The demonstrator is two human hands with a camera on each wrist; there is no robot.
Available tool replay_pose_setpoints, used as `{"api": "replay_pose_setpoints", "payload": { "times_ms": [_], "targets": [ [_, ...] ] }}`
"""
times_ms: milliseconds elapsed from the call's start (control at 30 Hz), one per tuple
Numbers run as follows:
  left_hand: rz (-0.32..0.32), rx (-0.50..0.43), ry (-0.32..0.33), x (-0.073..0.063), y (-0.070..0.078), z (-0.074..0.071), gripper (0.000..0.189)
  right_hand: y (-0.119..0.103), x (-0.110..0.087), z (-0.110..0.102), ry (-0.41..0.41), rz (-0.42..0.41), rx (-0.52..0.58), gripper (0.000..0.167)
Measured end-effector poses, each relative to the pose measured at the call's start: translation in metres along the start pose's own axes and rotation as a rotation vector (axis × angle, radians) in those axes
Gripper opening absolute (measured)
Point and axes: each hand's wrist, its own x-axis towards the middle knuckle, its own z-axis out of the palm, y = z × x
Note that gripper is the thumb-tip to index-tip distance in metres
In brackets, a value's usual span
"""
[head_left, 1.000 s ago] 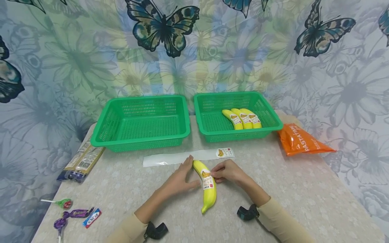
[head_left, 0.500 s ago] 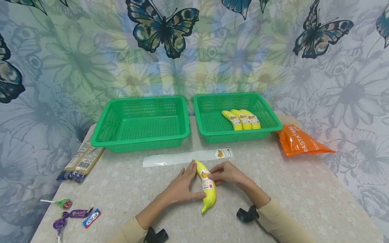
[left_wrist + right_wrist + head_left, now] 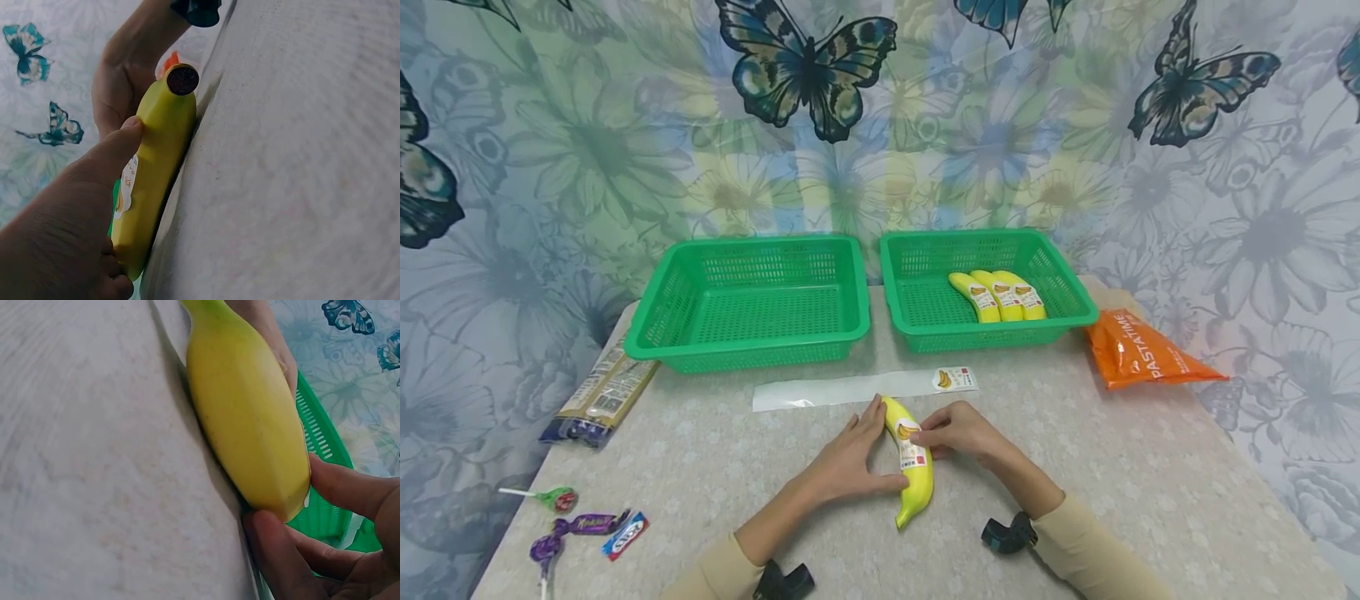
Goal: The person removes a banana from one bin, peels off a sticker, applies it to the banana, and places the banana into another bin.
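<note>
A yellow banana [image 3: 916, 487] lies on the table, its stem end toward the person, with a white banana-print label [image 3: 912, 450] on its upper side. My left hand [image 3: 848, 462] holds it from the left, thumb on the lower half and fingertips at the far end. From the right, my right hand [image 3: 964, 432] has its fingertips on the label's edge. In the right wrist view, the right hand [image 3: 350, 531] has one digit at the label side and another low on the banana [image 3: 250, 419], by the table. The left wrist view shows the left thumb [image 3: 125, 140] against the peel.
Behind lies a white backing strip [image 3: 842, 392] with one label. Two green baskets stand at the back, the left one [image 3: 745, 354] and the right one [image 3: 985, 337], which holds three labelled bananas [image 3: 997, 297]. An orange bag [image 3: 1142, 350] sits right; packets [image 3: 606, 396] and candies [image 3: 591, 523] lie left.
The left hand has closed in on the banana, its thumb now touching the lower half. The right fingertips have moved slightly left and down over the label.
</note>
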Motion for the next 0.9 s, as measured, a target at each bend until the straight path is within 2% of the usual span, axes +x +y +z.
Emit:
{"api": "replay_pose_setpoints", "payload": {
  "times_ms": [133,233,400,533,700,900],
  "targets": [
    [0.002,-0.004,0.001,0.000,0.000,-0.001,0.116,0.000,0.000,0.000,0.004,0.002,0.013,0.034],
    [-0.022,-0.017,-0.001,0.001,0.001,-0.003,0.116,-0.001,-0.001,-0.001,-0.003,-0.003,0.018,0.034],
    [-0.030,-0.057,0.023,0.010,0.006,-0.016,0.113,-0.001,0.000,-0.001,-0.007,-0.005,0.024,0.034],
    [-0.028,-0.081,0.088,0.031,0.017,-0.030,0.110,-0.001,0.000,-0.003,-0.033,-0.027,0.047,0.034],
    [-0.034,-0.154,0.204,0.064,0.031,-0.045,0.108,-0.001,-0.002,-0.003,-0.047,-0.036,0.045,0.035],
    [-0.098,-0.278,0.247,0.105,0.037,-0.055,0.112,-0.005,-0.006,0.000,-0.030,-0.014,-0.062,0.032]
  ]
}}
